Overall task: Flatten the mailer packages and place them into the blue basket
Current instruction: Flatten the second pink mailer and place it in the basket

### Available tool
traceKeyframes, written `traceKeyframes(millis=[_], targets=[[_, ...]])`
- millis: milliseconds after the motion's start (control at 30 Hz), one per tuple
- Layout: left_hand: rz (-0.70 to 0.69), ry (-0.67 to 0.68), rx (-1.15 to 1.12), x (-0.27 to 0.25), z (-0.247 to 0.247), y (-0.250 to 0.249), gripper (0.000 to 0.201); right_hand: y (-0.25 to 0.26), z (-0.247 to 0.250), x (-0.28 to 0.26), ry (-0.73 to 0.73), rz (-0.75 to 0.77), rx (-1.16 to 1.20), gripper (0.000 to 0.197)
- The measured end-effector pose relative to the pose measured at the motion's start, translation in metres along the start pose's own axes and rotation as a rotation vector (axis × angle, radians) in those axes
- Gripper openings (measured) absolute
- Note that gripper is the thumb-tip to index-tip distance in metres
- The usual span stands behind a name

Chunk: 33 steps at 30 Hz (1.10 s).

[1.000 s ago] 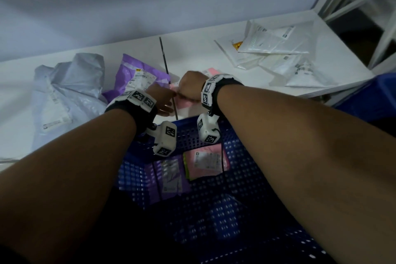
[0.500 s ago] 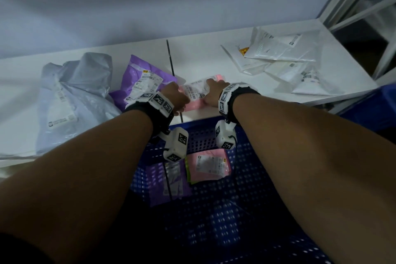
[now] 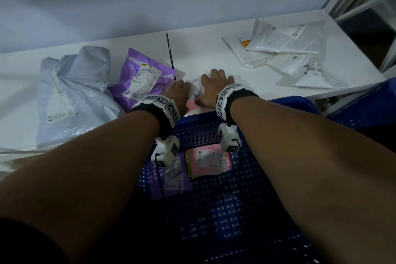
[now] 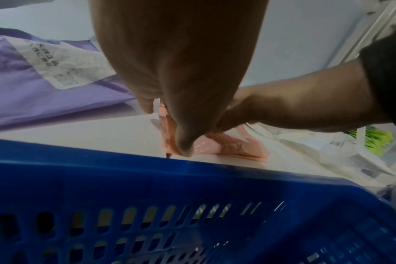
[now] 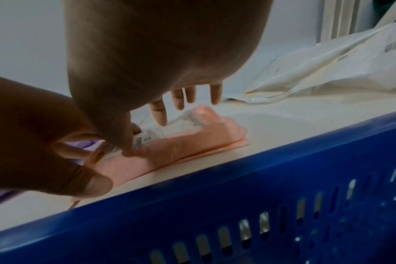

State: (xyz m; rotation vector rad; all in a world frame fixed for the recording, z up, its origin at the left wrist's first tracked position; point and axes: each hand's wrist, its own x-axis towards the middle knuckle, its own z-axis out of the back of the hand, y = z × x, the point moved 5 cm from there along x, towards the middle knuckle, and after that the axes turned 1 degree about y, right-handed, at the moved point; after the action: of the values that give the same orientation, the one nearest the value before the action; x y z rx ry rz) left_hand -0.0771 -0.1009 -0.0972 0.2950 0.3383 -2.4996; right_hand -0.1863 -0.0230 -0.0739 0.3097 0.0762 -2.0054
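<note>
A small pink mailer [image 3: 191, 105] with a white label lies on the white table [image 3: 214, 49] at its front edge, just behind the blue basket [image 3: 287, 104]. My left hand [image 3: 176, 92] rests on the mailer's left end, with the thumb down on the pink plastic [image 4: 226, 146]. My right hand [image 3: 214, 85] lies on top with fingers [image 5: 180, 98] straight and spread, pressing the mailer [image 5: 181, 144] down. The package still bulges a little along its near side. In the basket [image 5: 260, 178] lie a flat pink mailer [image 3: 211, 159] and a purple one [image 3: 171, 178].
A purple mailer [image 3: 141, 77] sits just left of my hands, with a large crumpled grey one [image 3: 75, 92] beyond it. Several white mailers [image 3: 289, 49] are piled at the table's right end. A thin dark seam [image 3: 170, 53] crosses the tabletop. The basket's rim [image 4: 147, 171] stands against the table edge.
Both hands have moved forward onto the pink mailer and gone from bunched over it to lying flatter; the right fingers now spread over its label.
</note>
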Motion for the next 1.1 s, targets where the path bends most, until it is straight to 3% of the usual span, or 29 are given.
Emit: traceKeyframes(millis=[133,233,333,500,667,933,1100], targets=[[-0.070,0.029,0.004,0.006,-0.007,-0.002,0.075,0.024,0.003,0.007,-0.108,0.161,-0.047,0.068],[-0.078,0.086,0.078,0.005,-0.014,-0.004,0.086,0.037,-0.009,0.013,-0.010,0.246,-0.057,0.082],[-0.045,0.110,0.055,0.001,-0.019,-0.004,0.087,0.040,-0.025,0.014,0.034,0.276,-0.112,0.084],[0.073,0.078,-0.029,-0.005,-0.030,-0.010,0.074,0.026,-0.043,0.010,-0.047,0.255,-0.106,0.076],[0.157,0.001,-0.043,-0.005,-0.040,-0.011,0.065,0.010,-0.049,0.007,-0.010,0.219,-0.056,0.073],[0.201,0.042,-0.095,-0.001,-0.041,-0.015,0.087,-0.027,-0.059,0.007,0.010,0.027,0.135,0.070],[0.183,0.004,-0.056,-0.002,-0.043,-0.015,0.087,-0.037,-0.049,0.003,0.034,-0.060,-0.023,0.066]])
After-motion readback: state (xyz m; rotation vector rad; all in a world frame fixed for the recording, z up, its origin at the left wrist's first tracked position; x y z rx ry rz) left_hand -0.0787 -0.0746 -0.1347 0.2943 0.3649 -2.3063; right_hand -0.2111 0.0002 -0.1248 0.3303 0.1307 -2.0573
